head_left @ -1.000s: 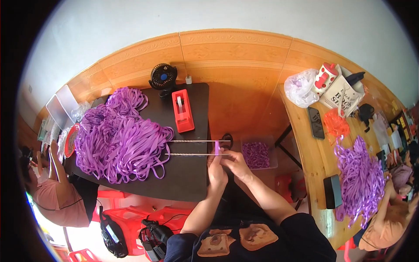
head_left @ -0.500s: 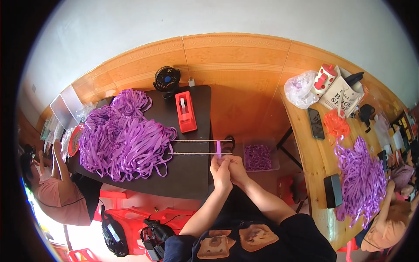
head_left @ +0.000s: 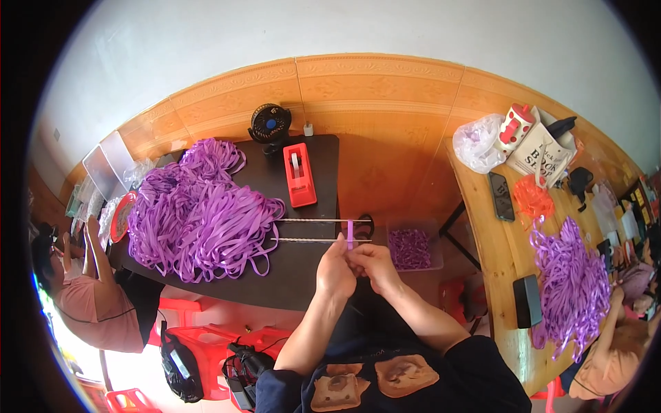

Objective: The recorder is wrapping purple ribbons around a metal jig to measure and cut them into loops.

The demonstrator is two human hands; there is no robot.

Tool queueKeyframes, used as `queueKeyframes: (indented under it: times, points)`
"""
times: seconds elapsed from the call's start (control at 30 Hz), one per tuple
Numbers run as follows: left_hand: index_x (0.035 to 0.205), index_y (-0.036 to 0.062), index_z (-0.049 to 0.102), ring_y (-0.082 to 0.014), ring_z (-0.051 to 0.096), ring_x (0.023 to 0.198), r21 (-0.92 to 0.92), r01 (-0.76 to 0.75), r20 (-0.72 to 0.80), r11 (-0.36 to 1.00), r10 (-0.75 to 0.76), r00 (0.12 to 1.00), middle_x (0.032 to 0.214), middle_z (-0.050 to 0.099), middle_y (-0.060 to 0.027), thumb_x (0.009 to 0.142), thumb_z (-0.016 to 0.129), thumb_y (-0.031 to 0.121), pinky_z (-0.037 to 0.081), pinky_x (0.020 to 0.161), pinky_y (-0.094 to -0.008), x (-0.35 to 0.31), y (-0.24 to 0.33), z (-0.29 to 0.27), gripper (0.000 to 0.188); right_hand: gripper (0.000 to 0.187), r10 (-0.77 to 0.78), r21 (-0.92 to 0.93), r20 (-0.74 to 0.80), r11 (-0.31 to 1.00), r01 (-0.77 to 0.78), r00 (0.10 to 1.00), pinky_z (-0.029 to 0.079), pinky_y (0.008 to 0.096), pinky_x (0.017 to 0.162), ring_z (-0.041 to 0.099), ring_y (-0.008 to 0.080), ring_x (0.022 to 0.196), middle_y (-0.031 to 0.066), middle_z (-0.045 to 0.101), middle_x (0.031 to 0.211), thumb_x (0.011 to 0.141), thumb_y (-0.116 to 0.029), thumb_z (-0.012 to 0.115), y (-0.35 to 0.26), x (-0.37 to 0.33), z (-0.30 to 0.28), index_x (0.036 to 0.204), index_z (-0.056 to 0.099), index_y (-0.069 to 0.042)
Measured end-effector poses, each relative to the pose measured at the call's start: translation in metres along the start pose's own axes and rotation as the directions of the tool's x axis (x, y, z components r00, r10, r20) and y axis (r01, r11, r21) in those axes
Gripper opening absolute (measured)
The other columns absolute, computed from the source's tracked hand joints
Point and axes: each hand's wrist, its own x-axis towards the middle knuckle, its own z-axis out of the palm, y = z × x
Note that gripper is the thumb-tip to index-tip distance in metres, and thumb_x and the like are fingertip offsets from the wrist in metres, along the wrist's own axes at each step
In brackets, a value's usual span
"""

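Note:
Two thin pale rods point(head_left: 317, 220) stick out past the right edge of the dark table point(head_left: 292, 279), side by side. A short purple ribbon point(head_left: 350, 230) spans both near their free ends. At its near end my left hand point(head_left: 332, 270) is closed on the ribbon, thumb pointing up along it. Fingers of my right hand point(head_left: 379, 266) pinch the same ribbon just to the right; the exact grip is partly hidden. On the dark table lies a large heap of purple ribbon point(head_left: 200, 220), covering the rods' other ends.
A red tape dispenser point(head_left: 299, 175) and a black fan point(head_left: 270, 124) stand at the table's back. Beyond my hands is a clear bin point(head_left: 435, 258) of purple pieces. On the right, a wooden table point(head_left: 499, 275) holds more ribbon point(head_left: 570, 289) and a phone point(head_left: 501, 196). People sit at both sides.
My left hand has shifted left and turned, its thumb now raised beside the ribbon. My right fingers have drawn in to the ribbon's near end. The whole view has shifted slightly.

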Motion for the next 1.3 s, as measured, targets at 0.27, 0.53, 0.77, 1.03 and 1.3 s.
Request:
queueKeyframes:
  times: [0.27, 0.53, 0.77, 1.03, 1.3]
  points:
    - [0.143, -0.0076, 0.025, -0.0345, 0.029, 0.136, -0.107, 0.172, 0.183, 0.979, -0.151, 0.972, 0.146, 0.032, -0.0204, 0.098, 0.035, 0.054, 0.02, 0.111, -0.0455, 0.002, 0.016, -0.009, 0.077, 0.018, -0.814, 0.275, 0.393, 0.548, 0.79, 0.428, 0.044, 0.0306, 0.065, 0.057, 0.024, 0.074, 0.0189, 0.06, 0.091, 0.082, -0.013, 0.068, -0.169, -0.101, 0.048, 0.097, 0.064, -0.003]
    - [0.144, -0.0061, 0.022, -0.0353, 0.044, 0.125, -0.1, 0.181, 0.274, 0.978, -0.148, 0.95, 0.144, 0.035, -0.0192, 0.097, 0.034, 0.057, 0.039, 0.096, -0.0405, -0.01, 0.018, 0.006, 0.08, 0.012, -0.591, 0.139, 0.526, 0.769, 0.624, 0.611, 0.037, 0.0273, 0.068, 0.052, 0.0118, 0.074, -0.004, 0.053, 0.079, 0.088, -0.017, 0.065, -0.269, -0.185, 0.091, 0.079, 0.057, -0.017]
    - [0.143, -0.0039, 0.026, -0.0329, 0.043, 0.125, -0.091, 0.178, 0.235, 0.98, -0.153, 0.96, 0.144, 0.037, -0.0159, 0.097, 0.029, 0.059, 0.036, 0.097, -0.04, -0.018, 0.026, -0.003, 0.077, 0.016, -0.529, 0.153, 0.638, 0.799, 0.582, 0.559, 0.039, 0.029, 0.082, 0.056, 0.0087, 0.088, -0.0044, 0.059, 0.087, 0.098, -0.012, 0.05, -0.275, -0.179, 0.078, 0.086, 0.06, -0.015]
    - [0.14, -0.0028, 0.031, -0.0307, 0.049, 0.12, -0.096, 0.164, 0.226, 0.982, -0.139, 0.964, 0.142, 0.038, -0.0144, 0.099, 0.026, 0.057, 0.038, 0.094, -0.0382, -0.019, 0.028, -0.009, 0.073, 0.021, -0.691, 0.066, 0.683, 0.383, 0.921, 0.238, 0.04, 0.0337, 0.075, 0.055, 0.0145, 0.089, 0.0047, 0.059, 0.101, 0.085, -0.016, 0.062, -0.207, -0.094, 0.062, 0.101, 0.058, -0.002]
    - [0.138, -0.0021, 0.032, -0.0299, 0.05, 0.117, -0.096, 0.189, 0.259, 0.977, -0.159, 0.953, 0.133, 0.042, -0.0134, 0.098, 0.031, 0.058, 0.039, 0.092, -0.0385, -0.014, 0.024, 0.003, 0.073, 0.018, -0.316, -0.364, 0.187, 0.857, 0.364, 0.93, 0.037, 0.0209, 0.058, 0.049, 0.0039, 0.066, -0.0016, 0.06, 0.074, 0.09, -0.015, 0.066, -0.092, 0.144, 0.064, 0.092, 0.067, 0.002]
